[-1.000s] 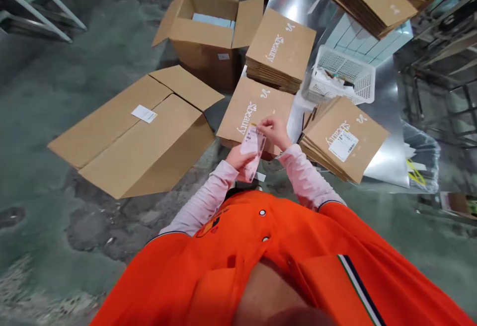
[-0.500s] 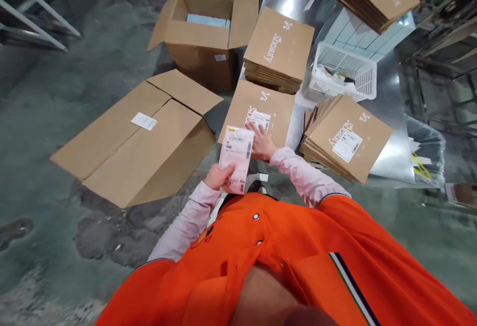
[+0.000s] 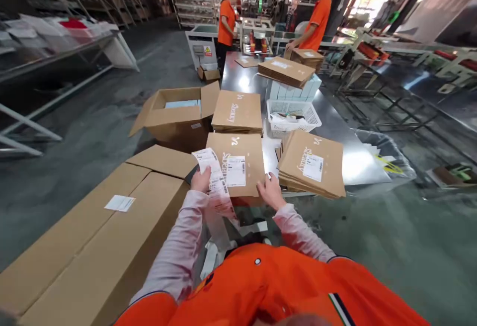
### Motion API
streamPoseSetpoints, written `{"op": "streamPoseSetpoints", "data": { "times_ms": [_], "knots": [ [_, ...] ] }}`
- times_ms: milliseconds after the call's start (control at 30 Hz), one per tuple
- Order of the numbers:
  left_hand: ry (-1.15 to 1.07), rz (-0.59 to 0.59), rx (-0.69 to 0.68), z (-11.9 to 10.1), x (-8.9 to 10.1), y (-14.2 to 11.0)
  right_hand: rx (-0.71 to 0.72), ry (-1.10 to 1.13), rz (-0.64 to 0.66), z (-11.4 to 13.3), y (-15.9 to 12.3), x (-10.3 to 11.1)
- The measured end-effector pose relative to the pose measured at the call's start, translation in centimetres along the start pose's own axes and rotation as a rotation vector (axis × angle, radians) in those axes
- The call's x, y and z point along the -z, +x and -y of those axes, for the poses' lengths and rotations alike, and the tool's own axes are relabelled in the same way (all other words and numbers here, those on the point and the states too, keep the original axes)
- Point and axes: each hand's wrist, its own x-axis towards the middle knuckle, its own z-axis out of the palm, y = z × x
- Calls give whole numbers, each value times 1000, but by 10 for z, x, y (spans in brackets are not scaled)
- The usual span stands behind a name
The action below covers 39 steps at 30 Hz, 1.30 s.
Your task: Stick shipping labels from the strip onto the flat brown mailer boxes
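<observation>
Left hand (image 3: 201, 181) closed on strip of shipping labels (image 3: 211, 174), right hand (image 3: 271, 193) open, gripping near edge of labelled flat mailer box (image 3: 235, 163) on steel table (image 3: 335, 132); lift it squarely

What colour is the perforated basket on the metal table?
White; the basket shows clearly in the head view.

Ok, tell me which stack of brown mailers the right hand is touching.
The near-centre stack, directly ahead: the right hand rests on its front right corner. Its top mailer carries a white label; the labelled stack to the right lies apart from the hand.
</observation>
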Motion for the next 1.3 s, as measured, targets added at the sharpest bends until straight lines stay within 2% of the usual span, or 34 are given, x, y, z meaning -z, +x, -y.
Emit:
{"op": "streamPoseSetpoints", "data": {
  "times_ms": [67,100,200,267,300,333,367,400,433,500,567,600,633,667,767,833,967,1067,1200,1233,1300],
  "knots": [
    [-171,40,41,-16,-9,-16,-6,37,-54,-7,3,25],
    [-285,82,52,-25,-15,-26,-4,84,-102,-14,5,46],
    [-525,184,-6,-47,-26,-52,7,234,-328,-47,9,131],
    [-527,174,-71,-51,-27,-67,-95,112,-448,-63,7,184],
    [-500,171,-88,-49,-26,-74,-172,-11,-508,-65,5,201],
    [-467,180,-95,-45,-25,-82,-234,-127,-533,-62,3,209],
    [-428,203,-95,-39,-24,-91,-260,-194,-516,-54,0,207],
    [-384,241,-88,-33,-24,-99,-236,-191,-435,-41,-2,194],
    [-334,300,-73,-27,-24,-108,-176,-117,-300,-26,-5,173],
    [-219,486,-25,-16,-24,-125,1,227,71,7,-11,116],
    [-128,672,14,-7,-24,-135,51,539,167,33,-18,61],
    [-114,702,17,-4,-22,-138,49,634,186,41,-21,40],
    [-124,670,6,-1,-21,-139,36,681,203,47,-24,24],
    [-150,586,-11,2,-19,-138,23,690,243,50,-28,13],
    [-240,291,-27,12,-16,-134,10,623,422,51,-33,3],
    [-276,201,-32,19,-15,-133,28,567,492,49,-33,3],
    [-242,143,-58,32,-13,-136,164,376,551,50,-27,0],
    [-171,117,-12,38,-14,-139,278,170,510,51,-23,-4],
    [-195,-36,66,46,-25,-132,353,62,443,51,-20,-12],
    [-228,-31,80,50,-28,-128,368,66,426,51,-17,-16],
    [-303,63,124,61,-32,-118,394,85,386,50,-7,-24]
  ]
}}
